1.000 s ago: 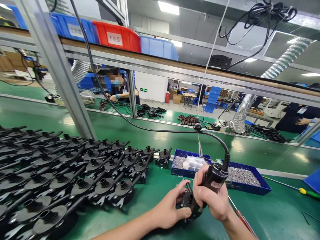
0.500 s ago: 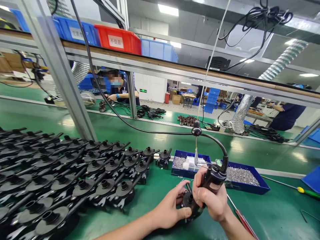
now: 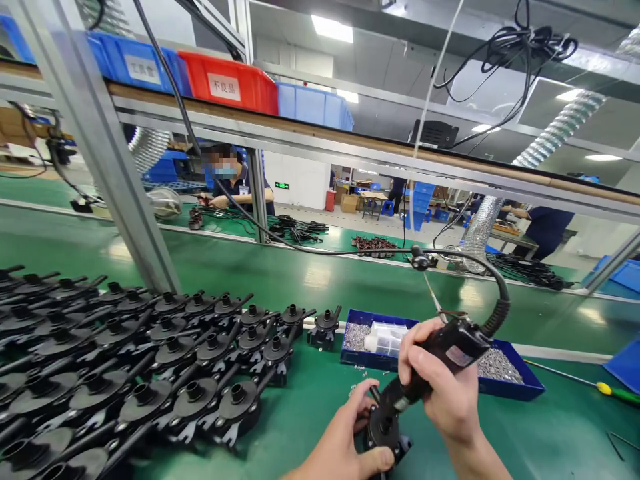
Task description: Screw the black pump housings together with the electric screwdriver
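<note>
My right hand (image 3: 447, 383) is wrapped round a black corded electric screwdriver (image 3: 463, 347), which leans with its top to the right. Its lower end is over a black round plastic housing (image 3: 384, 432); whether the tip touches a screw is hidden. Fingers and thumb of my left hand (image 3: 340, 437) grip this housing from the left, on the green bench. From the screwdriver's top a cable (image 3: 493, 273) loops up and left, and a hook on a hanging cord meets it near the grip.
Rows of similar black housings (image 3: 145, 400) fill the left side. Blue trays of small metal parts, left (image 3: 373, 360) and right (image 3: 525, 390), stand ahead. A yellow-and-green-handled screwdriver (image 3: 605, 387) and a hex key (image 3: 617, 440) lie right. A co-worker (image 3: 245, 190) sits behind the frame post (image 3: 120, 180).
My right hand has moved right, tilting the electric screwdriver further over, and its cable has swung right with it. The left hand still grips the housing. My view has shifted slightly.
</note>
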Demonstrator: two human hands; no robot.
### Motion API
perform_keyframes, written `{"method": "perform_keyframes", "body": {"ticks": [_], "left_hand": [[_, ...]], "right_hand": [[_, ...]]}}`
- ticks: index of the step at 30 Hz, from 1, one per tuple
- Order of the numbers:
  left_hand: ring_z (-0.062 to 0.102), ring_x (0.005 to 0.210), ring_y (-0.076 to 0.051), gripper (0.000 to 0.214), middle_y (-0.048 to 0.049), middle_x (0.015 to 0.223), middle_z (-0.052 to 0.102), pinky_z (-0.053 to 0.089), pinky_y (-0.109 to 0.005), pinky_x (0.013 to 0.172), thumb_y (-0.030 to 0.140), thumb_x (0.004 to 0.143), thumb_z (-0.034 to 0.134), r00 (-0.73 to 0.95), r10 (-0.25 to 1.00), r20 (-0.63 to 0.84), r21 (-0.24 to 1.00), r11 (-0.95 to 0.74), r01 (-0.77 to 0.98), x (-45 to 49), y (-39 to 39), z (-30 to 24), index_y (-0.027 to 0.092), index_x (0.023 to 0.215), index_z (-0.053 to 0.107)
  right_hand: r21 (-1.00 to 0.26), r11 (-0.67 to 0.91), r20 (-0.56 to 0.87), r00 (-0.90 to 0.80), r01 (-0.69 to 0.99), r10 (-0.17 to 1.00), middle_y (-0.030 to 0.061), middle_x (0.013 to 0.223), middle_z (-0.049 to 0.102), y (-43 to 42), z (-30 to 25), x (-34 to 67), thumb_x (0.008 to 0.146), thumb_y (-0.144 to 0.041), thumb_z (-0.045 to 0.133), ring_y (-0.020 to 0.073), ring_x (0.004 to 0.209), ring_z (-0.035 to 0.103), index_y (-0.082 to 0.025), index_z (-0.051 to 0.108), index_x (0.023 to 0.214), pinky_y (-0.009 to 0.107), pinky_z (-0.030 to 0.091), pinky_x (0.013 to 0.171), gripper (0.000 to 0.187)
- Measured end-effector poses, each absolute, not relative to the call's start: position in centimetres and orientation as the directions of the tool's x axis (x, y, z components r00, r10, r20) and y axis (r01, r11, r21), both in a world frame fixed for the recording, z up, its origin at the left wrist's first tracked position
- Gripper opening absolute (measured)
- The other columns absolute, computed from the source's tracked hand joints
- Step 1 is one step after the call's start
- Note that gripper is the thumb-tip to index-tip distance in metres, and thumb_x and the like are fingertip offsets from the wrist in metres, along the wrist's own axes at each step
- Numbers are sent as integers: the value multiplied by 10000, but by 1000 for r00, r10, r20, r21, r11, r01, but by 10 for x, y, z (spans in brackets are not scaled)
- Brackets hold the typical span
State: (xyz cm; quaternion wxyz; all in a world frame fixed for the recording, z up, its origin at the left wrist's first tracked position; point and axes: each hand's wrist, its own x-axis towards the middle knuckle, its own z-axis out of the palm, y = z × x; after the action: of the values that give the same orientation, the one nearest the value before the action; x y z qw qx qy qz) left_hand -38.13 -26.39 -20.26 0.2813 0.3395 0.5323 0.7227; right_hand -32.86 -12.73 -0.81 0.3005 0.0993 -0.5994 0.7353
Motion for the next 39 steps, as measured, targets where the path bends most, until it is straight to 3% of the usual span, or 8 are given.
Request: {"method": "perform_keyframes", "body": {"ticks": [6,10,15,17,24,34,39], "left_hand": [[606,1365,-405,1098,-182,1451,609,425,-572,1208,639,731,947,-627,753,200,950,-306,-64,-376,-260,-199,266,1580,359],[596,1381,-420,1120,-175,1478,608,422,-580,1211,635,701,968,-638,751,173,946,-307,-105,-375,-261,-192,262,1587,392],[619,1359,-403,957,-152,1433,670,468,-543,1177,443,733,988,-638,750,173,935,-329,-134,-372,-265,-168,236,1527,497],[624,1350,-403,936,-149,1417,681,476,-539,1167,392,732,985,-648,745,157,937,-320,-141,-371,-267,-162,224,1521,511],[645,1282,-386,910,-123,1339,690,507,-518,1107,271,696,968,-647,752,129,952,-277,-131,-372,-268,-159,226,1490,526],[616,1298,-375,914,-98,1252,685,487,-510,1125,254,673,975,-651,753,100,964,-234,-123,-373,-267,-166,235,1462,514],[620,1283,-364,963,-109,1310,664,475,-510,1128,262,670,982,-652,755,74,971,-204,-126,-373,-268,-167,253,1494,486]], "right_hand": [[-846,-12,509,-814,-533,281,-17,722,675,-130,-24,-348,963,-295,779,143,552,608,-223,663,968,273,506,558,136],[-905,59,424,-877,-422,228,-7,730,675,-134,-25,-351,967,-332,783,150,592,626,-213,657,959,278,520,588,174],[-899,79,435,-858,-430,273,-48,648,547,-149,-38,-359,936,-343,761,106,479,453,-213,627,873,250,396,460,196],[-896,93,443,-856,-434,268,-40,649,556,-152,-42,-362,904,-327,757,112,477,449,-213,632,862,260,390,452,174],[-902,20,423,-873,-431,244,-41,640,560,-148,-42,-361,898,-292,737,108,465,424,-219,635,887,265,362,448,126],[-880,-144,420,-883,-453,208,-41,657,594,-142,-33,-356,833,-192,737,102,451,452,-226,650,889,251,327,452,109],[-882,-106,428,-875,-459,228,-38,643,599,-145,-29,-356,854,-178,714,102,455,462,-216,642,864,258,341,470,82]]}}
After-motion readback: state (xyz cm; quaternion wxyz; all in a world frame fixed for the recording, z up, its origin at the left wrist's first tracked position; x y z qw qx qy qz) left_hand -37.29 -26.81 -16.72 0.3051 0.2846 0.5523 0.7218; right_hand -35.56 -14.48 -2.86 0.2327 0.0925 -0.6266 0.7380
